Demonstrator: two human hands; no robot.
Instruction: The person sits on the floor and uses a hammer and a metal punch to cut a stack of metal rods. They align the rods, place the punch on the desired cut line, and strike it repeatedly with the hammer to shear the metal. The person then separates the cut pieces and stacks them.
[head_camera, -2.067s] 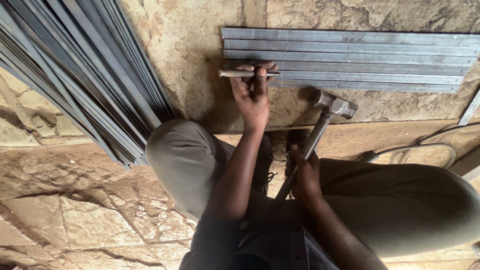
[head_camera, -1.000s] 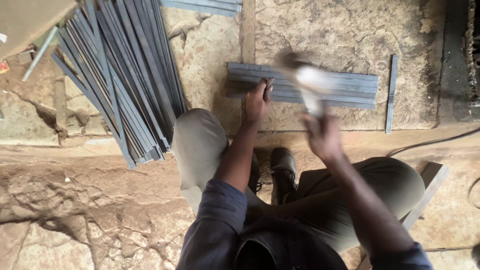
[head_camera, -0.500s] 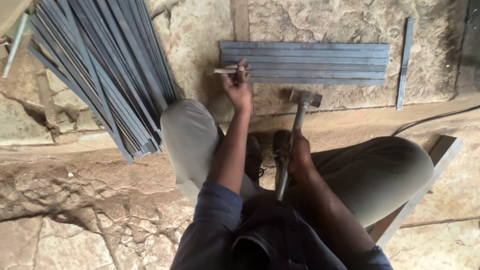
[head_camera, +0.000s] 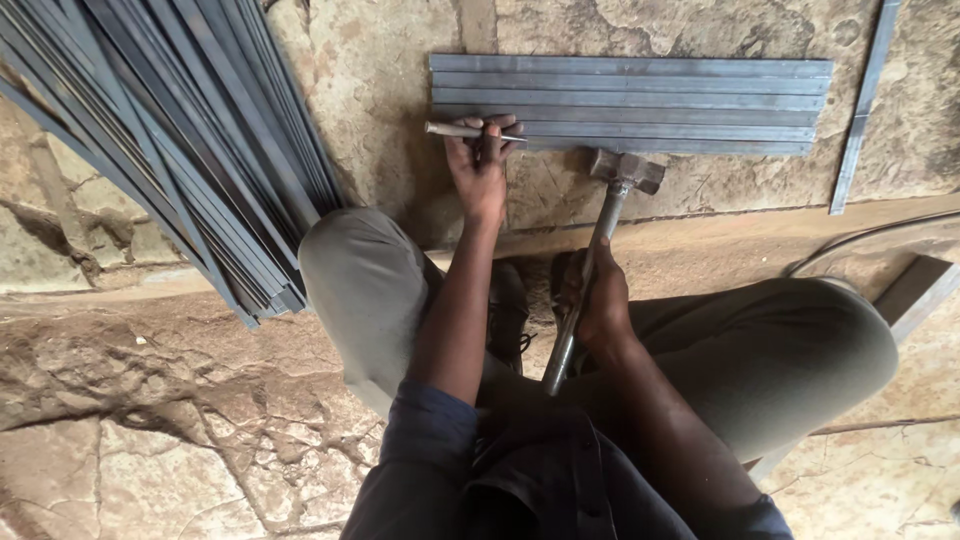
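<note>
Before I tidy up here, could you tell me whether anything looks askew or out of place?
One metal strip lies apart, right of the neat row of strips, nearly upright across their direction. The big bundle on the left fans out loosely.

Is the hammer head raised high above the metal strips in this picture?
No, the hammer held in the right hand has its head down low beside the flat metal strips on the stone floor.

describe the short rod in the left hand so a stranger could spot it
Start at the flat row of grey metal strips on the stone floor. At its near left corner the left hand holds a chisel: short, round and rusty brown, unlike the flat grey strips.
</note>
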